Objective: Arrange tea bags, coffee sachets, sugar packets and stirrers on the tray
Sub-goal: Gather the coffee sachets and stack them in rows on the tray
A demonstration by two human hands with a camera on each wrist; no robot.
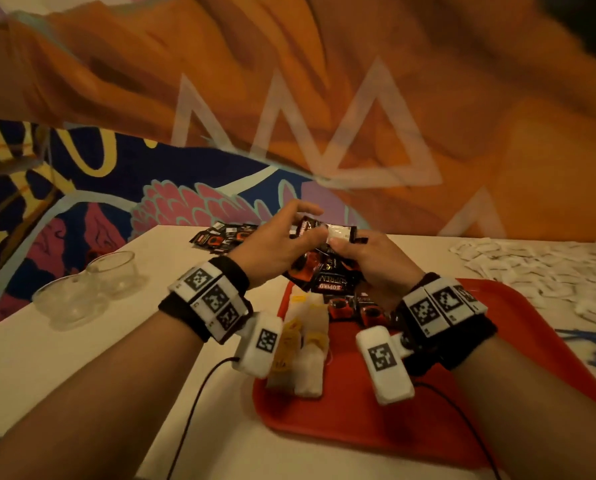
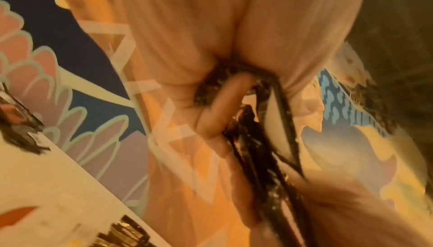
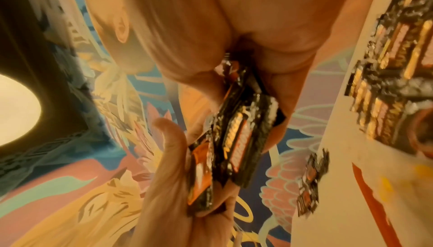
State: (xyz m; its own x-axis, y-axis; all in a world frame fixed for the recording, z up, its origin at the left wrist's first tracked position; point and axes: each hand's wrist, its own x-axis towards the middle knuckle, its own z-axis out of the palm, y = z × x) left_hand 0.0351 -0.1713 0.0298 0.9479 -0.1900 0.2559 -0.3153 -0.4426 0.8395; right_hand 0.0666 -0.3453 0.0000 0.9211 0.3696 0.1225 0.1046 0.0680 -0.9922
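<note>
Black-and-orange foil sachets (image 1: 324,282) sit bunched between both hands, just above the red plastic tray (image 1: 514,313) on the white table (image 1: 123,334). The left hand (image 1: 275,247) and right hand (image 1: 376,261) each pinch the stack, probably to square its edges.

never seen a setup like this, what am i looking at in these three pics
No machine: the grips are a person's bare hands, wearing black wristbands with checkered markers. The wide picture comes from a head camera. The two blurry ones are taken from each wrist, looking along the hand. Left grip and right grip together hold a bunch of black-and-red foil sachets. Below lie a red plastic tray on a white table, two clear plastic cups and loose white sachets.
</note>
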